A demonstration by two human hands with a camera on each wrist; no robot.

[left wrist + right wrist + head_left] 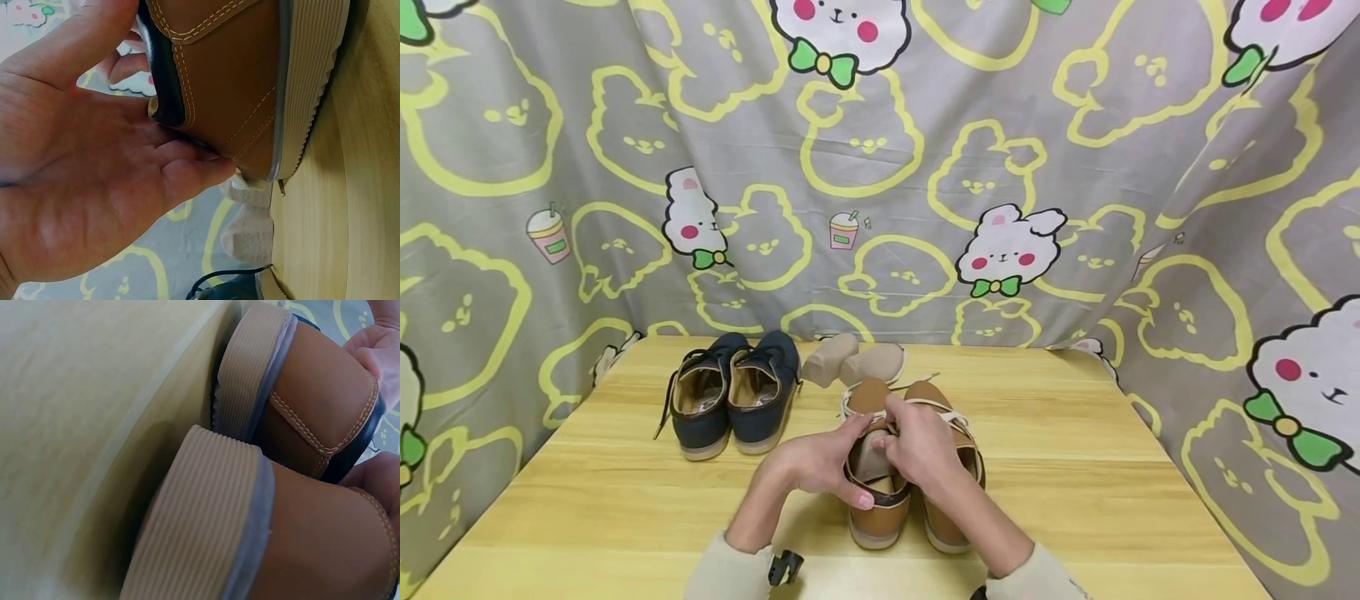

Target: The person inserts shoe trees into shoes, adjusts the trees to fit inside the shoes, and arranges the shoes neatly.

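Observation:
Two brown shoes stand side by side, heels toward me, in the head view. My left hand (823,462) grips the left brown shoe (880,527) at its opening, thumb over the dark heel collar. In the left wrist view, the fingers (194,178) lie along that shoe's side. My right hand (925,446) reaches over the same opening. Its fingers are bent, and they and the thumb pinch a beige shoe insert (872,462) inside; the exact contact is partly hidden. The right brown shoe (946,527) sits under my right wrist. White laces (955,418) lie loose.
Two navy shoes (763,425) with dark laces stand to the left. Behind the brown shoes lie two beige inserts (874,367). Everything rests on a wooden table (1075,483), with a patterned curtain (880,167) around its back and sides.

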